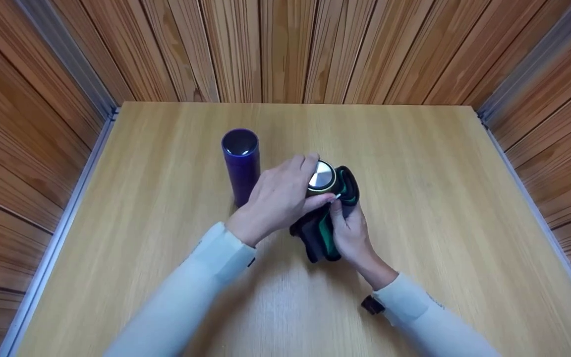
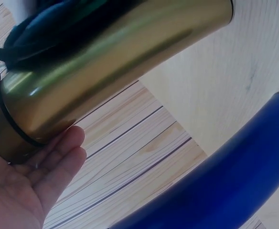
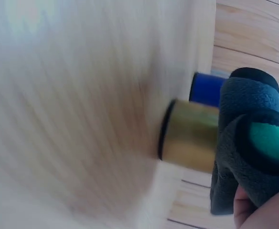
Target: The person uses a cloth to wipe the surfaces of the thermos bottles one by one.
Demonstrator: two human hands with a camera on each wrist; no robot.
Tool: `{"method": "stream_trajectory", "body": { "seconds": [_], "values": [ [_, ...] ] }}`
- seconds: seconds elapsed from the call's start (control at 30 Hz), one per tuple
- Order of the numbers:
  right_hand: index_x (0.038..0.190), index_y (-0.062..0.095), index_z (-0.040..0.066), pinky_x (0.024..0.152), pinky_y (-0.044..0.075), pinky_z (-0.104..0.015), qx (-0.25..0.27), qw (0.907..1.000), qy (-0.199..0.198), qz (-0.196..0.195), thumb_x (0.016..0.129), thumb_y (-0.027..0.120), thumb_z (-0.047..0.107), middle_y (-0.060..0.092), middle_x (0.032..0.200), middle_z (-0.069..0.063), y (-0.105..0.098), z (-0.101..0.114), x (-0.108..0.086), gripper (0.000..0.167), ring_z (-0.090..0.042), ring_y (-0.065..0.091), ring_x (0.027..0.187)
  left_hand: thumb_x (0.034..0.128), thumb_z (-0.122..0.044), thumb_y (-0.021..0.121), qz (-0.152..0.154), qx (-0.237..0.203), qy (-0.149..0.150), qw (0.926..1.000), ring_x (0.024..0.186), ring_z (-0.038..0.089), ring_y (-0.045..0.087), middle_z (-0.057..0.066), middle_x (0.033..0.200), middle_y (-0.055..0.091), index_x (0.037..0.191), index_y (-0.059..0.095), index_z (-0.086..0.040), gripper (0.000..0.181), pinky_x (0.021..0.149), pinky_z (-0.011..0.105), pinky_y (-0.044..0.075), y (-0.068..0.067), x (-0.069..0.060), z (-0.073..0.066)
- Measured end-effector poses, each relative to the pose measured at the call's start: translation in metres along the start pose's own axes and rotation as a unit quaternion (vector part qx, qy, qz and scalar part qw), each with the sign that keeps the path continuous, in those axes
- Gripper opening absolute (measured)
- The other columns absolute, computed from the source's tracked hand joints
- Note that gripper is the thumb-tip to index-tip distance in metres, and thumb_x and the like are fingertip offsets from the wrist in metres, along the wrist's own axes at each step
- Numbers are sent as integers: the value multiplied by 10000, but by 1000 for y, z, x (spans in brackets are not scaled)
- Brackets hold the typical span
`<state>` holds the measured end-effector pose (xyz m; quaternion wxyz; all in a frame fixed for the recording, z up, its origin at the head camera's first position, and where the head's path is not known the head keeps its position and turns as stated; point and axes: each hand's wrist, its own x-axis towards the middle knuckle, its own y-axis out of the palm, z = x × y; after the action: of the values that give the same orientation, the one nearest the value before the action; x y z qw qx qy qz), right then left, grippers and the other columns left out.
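- We find the gold flask (image 1: pixel 322 176) at about 1 o'clock from the middle of the table (image 1: pixel 166 258), upright by the look of it, cloth (image 1: pixel 311 243) bunched against it from 3 o'clock round to 6.
- Our left hand (image 1: pixel 280 191) comes in from 8 o'clock, thumb and fingers curved around the flask's top end.
- Our right hand (image 1: pixel 352 233), at 5 o'clock, pinches the cloth between thumb and fingers; how far the fingers reach under the folds we cannot tell.
- We judge the flask rigid and smooth, its glossy side likely to slip or turn under a dry palm. Its weight we cannot read; if filled, it would feel top-heavy when tipped.
- We would hold it around the side below the lid seam, thumb opposite the fingers.
- The cloth looks light, thick and floppy; we would grip it by a folded edge, since loose layers may slide.
- The purple flask (image 1: pixel 241 168), near at 9 o'clock, could be knocked by our left wrist.
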<state>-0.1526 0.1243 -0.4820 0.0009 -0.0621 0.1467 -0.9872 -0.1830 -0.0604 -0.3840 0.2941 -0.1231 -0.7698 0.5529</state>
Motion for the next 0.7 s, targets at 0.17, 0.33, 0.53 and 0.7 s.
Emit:
{"method": "stream_trajectory", "body": {
  "seconds": [0.17, 0.33, 0.53, 0.7],
  "values": [
    [1593, 217, 70, 1220, 232, -470, 210, 9961, 852, 32, 1116, 341, 422, 383, 1573, -123, 10, -9, -7, 606, -244, 356, 1445, 980, -656, 521, 69, -39, -46, 10000, 852, 164, 592, 55, 1097, 629, 1413, 489, -72, 727, 648, 312, 555, 1, 1, 0],
    [1636, 102, 128, 1250, 136, -479, 681, 9840, 1642, 145, 1106, 296, 492, 250, 1660, -89, 16, -6, -13, 671, -232, 213, 1530, 980, -653, 531, 213, -71, -166, 9996, 887, 171, 600, 63, 1141, 633, 1433, 484, -78, 733, 679, 321, 562, 1, 1, 0],
    [1607, 121, 154, 1220, 215, -509, 641, 9940, 881, 18, 1093, 472, 385, 266, 1578, -94, 23, 7, -28, 664, -256, 314, 1440, 983, -665, 501, 247, 14, -152, 9996, 928, 177, 618, 73, 1176, 639, 1451, 478, -73, 754, 714, 320, 578, 1, 0, 0],
    [1615, 117, 150, 1197, 255, -524, -114, 9989, 449, 26, 1004, 680, 213, 251, 1530, -137, 26, -2, -30, 833, -289, 340, 1399, 984, -666, 499, 115, 13, -78, 9999, 897, 172, 618, 61, 1127, 641, 1423, 488, -75, 736, 684, 320, 576, 1, 0, 0]
  ]
}}
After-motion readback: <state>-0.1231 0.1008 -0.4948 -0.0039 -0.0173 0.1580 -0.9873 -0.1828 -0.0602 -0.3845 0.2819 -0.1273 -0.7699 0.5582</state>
